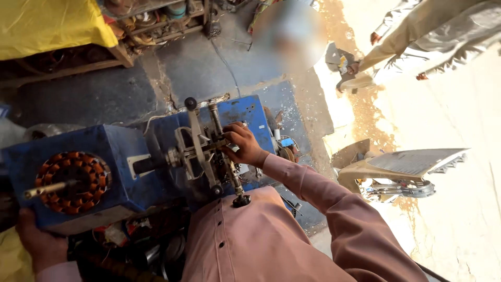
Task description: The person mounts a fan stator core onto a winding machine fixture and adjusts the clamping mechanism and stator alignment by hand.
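Note:
A blue metal winding machine (pixel 115 151) sits in front of me. On its left face is a round stator (pixel 70 183) with copper coils and a shaft sticking out. My right hand (pixel 242 145) grips the metal crank mechanism (pixel 206 151) with threaded rods and black knobs at the machine's middle. My left hand (pixel 39 243) holds the lower left corner of the blue box. My pink sleeve and shirt (pixel 271 240) fill the bottom of the view.
A yellow cloth (pixel 47 23) covers a wooden shelf of parts at the top left. Another person (pixel 417 36) in light clothes is at the top right. A beige fan housing (pixel 402 169) lies on the sunlit ground at the right.

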